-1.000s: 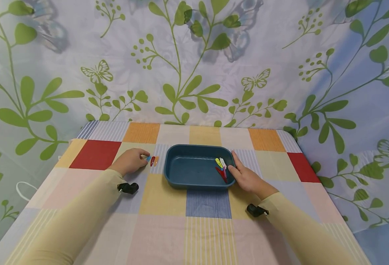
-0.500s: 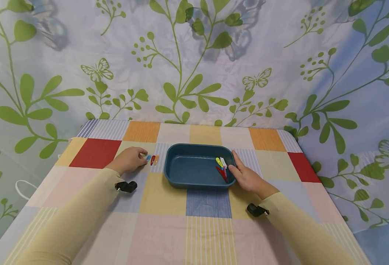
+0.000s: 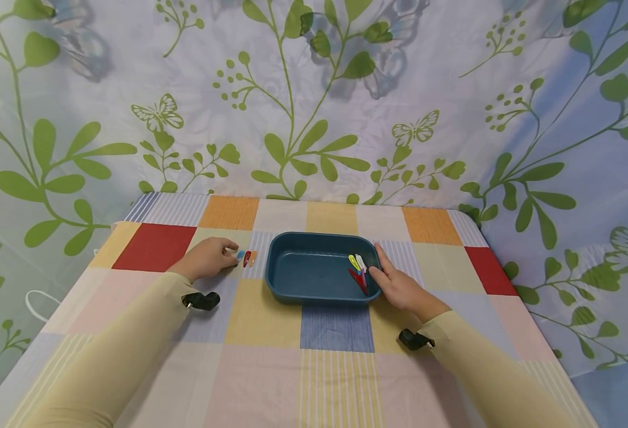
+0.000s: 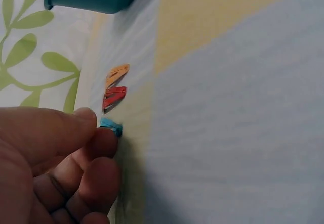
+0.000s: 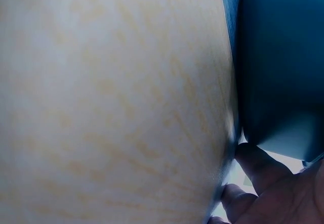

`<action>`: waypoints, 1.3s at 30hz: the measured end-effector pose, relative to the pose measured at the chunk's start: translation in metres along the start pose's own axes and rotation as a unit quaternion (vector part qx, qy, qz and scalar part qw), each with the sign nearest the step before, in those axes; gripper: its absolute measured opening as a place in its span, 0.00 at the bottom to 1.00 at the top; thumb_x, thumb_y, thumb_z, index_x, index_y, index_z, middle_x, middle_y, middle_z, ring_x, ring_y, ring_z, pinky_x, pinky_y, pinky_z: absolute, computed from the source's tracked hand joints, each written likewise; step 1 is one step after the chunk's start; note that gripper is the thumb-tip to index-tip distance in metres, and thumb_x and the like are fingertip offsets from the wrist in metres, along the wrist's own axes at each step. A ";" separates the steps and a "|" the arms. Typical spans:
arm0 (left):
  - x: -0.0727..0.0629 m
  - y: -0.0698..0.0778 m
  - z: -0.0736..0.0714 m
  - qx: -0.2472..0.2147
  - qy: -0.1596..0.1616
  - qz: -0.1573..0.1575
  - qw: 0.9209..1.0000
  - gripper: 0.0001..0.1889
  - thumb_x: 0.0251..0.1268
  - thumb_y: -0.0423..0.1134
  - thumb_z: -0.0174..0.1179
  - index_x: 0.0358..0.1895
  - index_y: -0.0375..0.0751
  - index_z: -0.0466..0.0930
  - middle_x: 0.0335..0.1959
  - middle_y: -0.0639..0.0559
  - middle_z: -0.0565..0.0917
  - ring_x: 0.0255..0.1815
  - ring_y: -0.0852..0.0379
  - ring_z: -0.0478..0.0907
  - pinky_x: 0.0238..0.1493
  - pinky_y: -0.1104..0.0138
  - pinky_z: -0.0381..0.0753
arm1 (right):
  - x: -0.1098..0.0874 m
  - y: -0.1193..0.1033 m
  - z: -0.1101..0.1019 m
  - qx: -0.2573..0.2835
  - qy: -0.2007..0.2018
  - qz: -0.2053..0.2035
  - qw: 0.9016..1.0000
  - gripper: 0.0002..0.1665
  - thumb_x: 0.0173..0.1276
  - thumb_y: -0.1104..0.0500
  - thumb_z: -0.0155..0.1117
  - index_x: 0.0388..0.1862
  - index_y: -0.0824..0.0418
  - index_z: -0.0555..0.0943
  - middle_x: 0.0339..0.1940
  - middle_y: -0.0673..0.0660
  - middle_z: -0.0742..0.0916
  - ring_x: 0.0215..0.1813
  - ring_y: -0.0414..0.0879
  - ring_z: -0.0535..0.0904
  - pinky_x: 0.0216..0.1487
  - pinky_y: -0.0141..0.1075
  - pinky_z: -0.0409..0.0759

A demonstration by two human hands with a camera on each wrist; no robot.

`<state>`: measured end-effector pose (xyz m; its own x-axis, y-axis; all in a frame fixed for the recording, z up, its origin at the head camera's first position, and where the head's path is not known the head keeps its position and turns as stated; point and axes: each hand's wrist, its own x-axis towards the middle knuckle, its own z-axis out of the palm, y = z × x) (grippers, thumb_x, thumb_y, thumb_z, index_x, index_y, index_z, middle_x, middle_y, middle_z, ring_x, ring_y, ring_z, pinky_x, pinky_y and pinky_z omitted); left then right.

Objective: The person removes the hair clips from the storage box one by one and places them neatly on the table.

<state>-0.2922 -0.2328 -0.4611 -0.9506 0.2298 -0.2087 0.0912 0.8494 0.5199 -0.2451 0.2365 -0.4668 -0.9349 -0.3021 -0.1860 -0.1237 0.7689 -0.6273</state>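
In the head view my left hand point(image 3: 209, 258) is at the left of a short row of hair clips on the cloth. Its curled thumb and fingers are at a blue hair clip point(image 4: 112, 127) and appear to pinch its near end, partly hiding it in the left wrist view. Beside that lie a red hair clip point(image 4: 114, 97) and an orange hair clip point(image 4: 117, 75). My right hand point(image 3: 402, 289) holds the right end of a dark blue plastic tray point(image 3: 319, 299), thumb over its rim and fingers along the outside. Several coloured clips point(image 3: 358, 276) lie inside, near that hand.
A patchwork-patterned cloth point(image 3: 260, 380) covers the table. Behind it and at both sides hangs a curtain point(image 3: 314, 95) with green leaves and butterflies. A white cable loop point(image 3: 41, 303) shows beyond the table's left edge.
My left hand has drawn back slightly to the left, so more of the blue hair clip shows. The clips, the tray and my right hand stay in place.
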 end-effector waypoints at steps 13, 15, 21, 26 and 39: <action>0.008 -0.006 -0.005 0.024 -0.046 0.035 0.998 0.23 0.74 0.37 0.63 0.70 0.45 0.81 0.45 0.46 0.83 0.43 0.50 0.77 0.43 0.63 0.78 | 0.001 0.001 0.000 -0.001 -0.002 -0.002 1.000 0.43 0.88 0.42 0.36 0.89 0.52 0.33 0.88 0.67 0.53 0.84 0.71 0.58 0.81 0.67 0.56; 0.009 -0.006 -0.005 0.026 -0.049 0.039 0.998 0.23 0.74 0.38 0.63 0.71 0.46 0.80 0.45 0.46 0.84 0.43 0.50 0.77 0.43 0.63 0.78 | 0.001 0.001 0.000 -0.002 -0.002 -0.002 1.000 0.43 0.88 0.41 0.36 0.89 0.53 0.33 0.88 0.67 0.53 0.83 0.71 0.58 0.80 0.67 0.56; 0.011 -0.006 -0.005 0.034 -0.062 0.040 0.997 0.23 0.75 0.39 0.63 0.71 0.47 0.79 0.46 0.46 0.84 0.43 0.51 0.77 0.45 0.62 0.78 | 0.001 0.002 0.000 -0.006 -0.003 0.000 1.000 0.44 0.88 0.39 0.35 0.89 0.52 0.32 0.88 0.67 0.52 0.84 0.71 0.57 0.81 0.66 0.56; 0.012 -0.008 -0.004 0.033 -0.063 0.044 0.996 0.23 0.75 0.40 0.63 0.71 0.46 0.80 0.47 0.46 0.85 0.44 0.51 0.77 0.46 0.61 0.78 | 0.001 0.002 0.000 -0.004 -0.003 -0.001 1.000 0.44 0.88 0.39 0.35 0.89 0.52 0.32 0.88 0.67 0.53 0.84 0.71 0.57 0.81 0.67 0.56; 0.012 -0.004 -0.001 0.035 -0.059 0.031 0.997 0.26 0.72 0.45 0.68 0.71 0.48 0.79 0.42 0.48 0.83 0.42 0.51 0.77 0.42 0.62 0.77 | 0.000 0.001 0.001 -0.002 0.000 -0.012 1.000 0.44 0.88 0.39 0.35 0.89 0.54 0.33 0.88 0.68 0.53 0.83 0.71 0.57 0.80 0.66 0.56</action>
<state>-0.3036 -0.2336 -0.4651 -0.9012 0.3338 -0.2763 0.1728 0.8616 0.4772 -0.2452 0.2367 -0.4679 -0.9317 -0.3202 -0.1716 -0.1467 0.7637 -0.6287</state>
